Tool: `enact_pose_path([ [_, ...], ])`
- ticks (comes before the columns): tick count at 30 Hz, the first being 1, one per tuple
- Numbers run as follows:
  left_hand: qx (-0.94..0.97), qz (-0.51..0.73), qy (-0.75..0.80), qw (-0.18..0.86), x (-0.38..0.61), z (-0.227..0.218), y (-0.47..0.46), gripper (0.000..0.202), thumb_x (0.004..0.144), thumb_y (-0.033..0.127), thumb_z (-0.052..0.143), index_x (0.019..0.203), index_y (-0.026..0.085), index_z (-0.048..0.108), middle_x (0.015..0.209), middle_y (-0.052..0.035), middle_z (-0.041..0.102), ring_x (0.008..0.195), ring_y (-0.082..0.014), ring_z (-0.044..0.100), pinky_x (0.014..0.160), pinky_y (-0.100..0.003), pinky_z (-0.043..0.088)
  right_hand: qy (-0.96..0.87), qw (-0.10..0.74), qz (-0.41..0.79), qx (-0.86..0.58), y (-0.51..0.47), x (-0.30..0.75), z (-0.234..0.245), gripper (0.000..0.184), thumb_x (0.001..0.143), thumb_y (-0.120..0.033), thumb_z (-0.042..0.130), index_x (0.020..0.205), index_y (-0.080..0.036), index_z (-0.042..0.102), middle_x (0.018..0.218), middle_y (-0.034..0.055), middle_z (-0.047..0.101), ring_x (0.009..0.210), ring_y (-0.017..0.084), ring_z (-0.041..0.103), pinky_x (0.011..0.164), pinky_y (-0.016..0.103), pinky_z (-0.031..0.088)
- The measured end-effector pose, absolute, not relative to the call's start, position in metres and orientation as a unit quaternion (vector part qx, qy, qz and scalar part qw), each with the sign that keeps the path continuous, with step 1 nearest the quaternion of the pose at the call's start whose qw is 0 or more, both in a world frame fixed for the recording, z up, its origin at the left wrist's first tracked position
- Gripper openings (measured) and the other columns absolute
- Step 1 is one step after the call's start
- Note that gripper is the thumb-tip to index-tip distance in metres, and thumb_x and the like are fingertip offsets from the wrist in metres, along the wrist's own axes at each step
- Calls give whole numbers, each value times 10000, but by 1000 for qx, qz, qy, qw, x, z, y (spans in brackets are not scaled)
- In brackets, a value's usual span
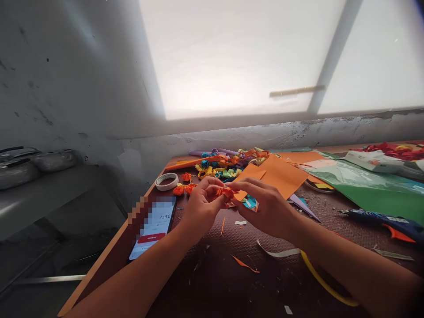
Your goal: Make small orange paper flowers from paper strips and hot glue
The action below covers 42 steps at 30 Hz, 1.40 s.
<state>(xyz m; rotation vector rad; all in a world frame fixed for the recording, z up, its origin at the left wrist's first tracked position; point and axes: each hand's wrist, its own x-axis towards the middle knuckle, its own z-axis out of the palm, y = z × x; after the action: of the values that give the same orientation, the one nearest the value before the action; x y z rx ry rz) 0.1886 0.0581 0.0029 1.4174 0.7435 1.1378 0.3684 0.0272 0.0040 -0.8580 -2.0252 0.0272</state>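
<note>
My left hand (202, 207) is closed around a small orange-red paper flower (226, 193), with fingers and thumb pinching its base. My right hand (266, 205) reaches in from the other side, and its thumb and fingertips close on the flower's edge. Part of the flower is hidden behind the fingers. Just beyond my left hand lie several finished orange paper flowers (178, 190). Close by is a roll of white tape (166, 181).
A phone (155, 227) lies at the table's left edge. Behind my hands are a heap of coloured paper pieces (218, 170) and orange paper sheets (281, 174). To the right are a dark blue glue gun (384, 221) and green sheets (371, 190). Paper scraps (245, 264) litter the table (212, 287).
</note>
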Motion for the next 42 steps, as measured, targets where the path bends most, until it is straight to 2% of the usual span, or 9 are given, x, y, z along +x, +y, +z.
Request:
enact_pose_path([
  [3,602,477,305,563,190,3,58,401,728,408,851,928,188,582,819,-8,701,752,-151,667,730,-297,553,-822,447,5,-354,27,367,5,276,923,-125,598,1179,-209,656,1094,79,703,949,185,684,817,303,551],
  [12,627,440,316,559,190,-3,56,291,794,334,786,929,158,598,865,-40,705,828,-179,686,781,-327,560,-815,410,-79,-403,27,362,2,93,928,-128,597,959,-180,668,923,58,702,852,195,658,726,294,489],
  [15,659,432,341,512,191,-5,57,211,825,293,738,896,153,597,826,-35,689,797,-171,681,735,-295,544,-811,399,-118,-411,26,359,1,79,910,-136,604,888,-174,668,868,52,690,804,195,642,652,282,444],
  [17,688,429,350,469,191,-6,57,169,837,265,709,914,155,605,853,-39,690,805,-170,683,719,-282,543,-802,402,-98,-430,24,357,3,62,883,-140,631,882,-175,681,870,43,696,780,186,642,630,275,426],
  [22,741,457,354,342,192,-6,51,202,845,184,644,1044,190,616,996,-39,692,937,-177,695,816,-297,574,-767,399,28,-502,20,357,12,101,878,-152,659,905,-208,739,904,8,724,816,166,671,704,266,451],
  [27,773,450,364,260,192,-9,49,121,857,165,606,968,198,642,908,-9,704,860,-166,706,809,-308,573,-765,395,39,-507,21,357,12,101,890,-160,674,873,-223,750,916,-8,730,852,165,672,733,273,439],
  [32,767,443,366,286,190,-10,50,82,849,165,601,922,187,631,849,-11,690,823,-176,706,768,-309,568,-804,380,-83,-450,25,364,6,146,930,-161,644,800,-185,706,818,14,689,782,162,626,647,274,375],
  [36,752,456,348,325,190,-9,51,26,851,193,624,871,182,611,808,0,645,763,-148,651,708,-271,539,-844,333,-192,-375,24,370,8,179,939,-124,628,764,-157,652,711,11,616,681,156,544,587,294,324],
  [42,692,479,328,429,192,-10,53,133,847,252,689,840,174,581,761,23,616,708,-115,604,642,-223,490,-846,306,-275,-339,21,368,11,182,910,-45,582,771,-132,661,688,29,606,640,178,511,561,322,334],
])
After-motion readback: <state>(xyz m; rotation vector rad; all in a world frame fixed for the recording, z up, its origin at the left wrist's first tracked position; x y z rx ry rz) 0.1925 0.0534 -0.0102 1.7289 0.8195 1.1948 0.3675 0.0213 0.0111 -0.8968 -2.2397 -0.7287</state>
